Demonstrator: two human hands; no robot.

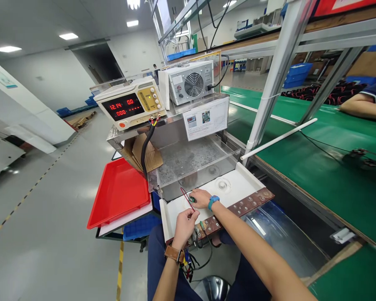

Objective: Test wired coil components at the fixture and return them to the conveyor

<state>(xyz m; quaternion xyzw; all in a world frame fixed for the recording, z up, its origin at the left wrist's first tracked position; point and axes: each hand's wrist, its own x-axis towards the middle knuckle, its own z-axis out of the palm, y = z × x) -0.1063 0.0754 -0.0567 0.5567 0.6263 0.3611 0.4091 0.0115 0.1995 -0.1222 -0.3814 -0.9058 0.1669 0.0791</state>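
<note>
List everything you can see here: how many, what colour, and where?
Stand: one, silver, centre
Display box: one, cream, on stand
Fan box: one, grey, beside it
Printed sheet: one, white, stand's front
Cable: one, black, below display box
Cardboard: one piece, brown, behind cable
Tray: one, red, left
Work board: one, white, front centre
Studded strip: one, brown, board's near edge
Wire: one, red, over board
Small part: one, green, beside wire
Long surface: one, green, right
Tube: one, white, over long surface
Crates: several, blue, background
Lights: several, white, ceiling
Co-worker's arm: one, dark sleeve, right edge
Left hand: one, brown wristband, fingers at wire
Right hand: one, blue wristband, at small part
</note>
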